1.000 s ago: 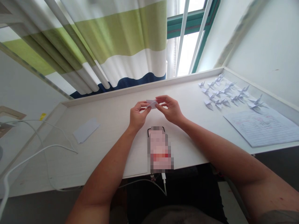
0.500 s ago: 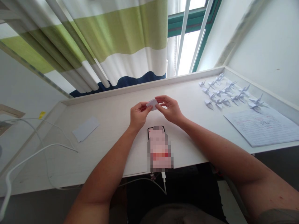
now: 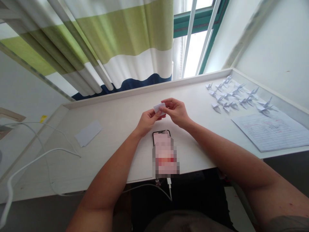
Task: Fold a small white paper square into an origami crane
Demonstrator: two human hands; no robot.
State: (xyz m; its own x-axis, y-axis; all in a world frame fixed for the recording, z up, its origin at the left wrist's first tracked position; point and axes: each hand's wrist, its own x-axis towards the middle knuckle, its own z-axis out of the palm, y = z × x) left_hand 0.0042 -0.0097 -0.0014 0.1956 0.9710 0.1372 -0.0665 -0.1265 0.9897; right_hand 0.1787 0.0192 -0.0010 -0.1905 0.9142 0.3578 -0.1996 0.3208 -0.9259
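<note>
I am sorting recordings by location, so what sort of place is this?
Probably a private room, at home or in a dormitory: a striped curtain hangs by a window, and folded paper figures stand on a white desk.

Between my left hand [image 3: 145, 122] and the paper slips [image 3: 88, 133] I have a bare stretch of desk [image 3: 116, 122] to pass over. Toward me, the phone [image 3: 165, 151] blocks the middle between my forearms [image 3: 210, 140]; to my right, paper cranes [image 3: 265, 108] crowd the corner, and a raised rim [image 3: 149, 90] bounds the far side.
</note>
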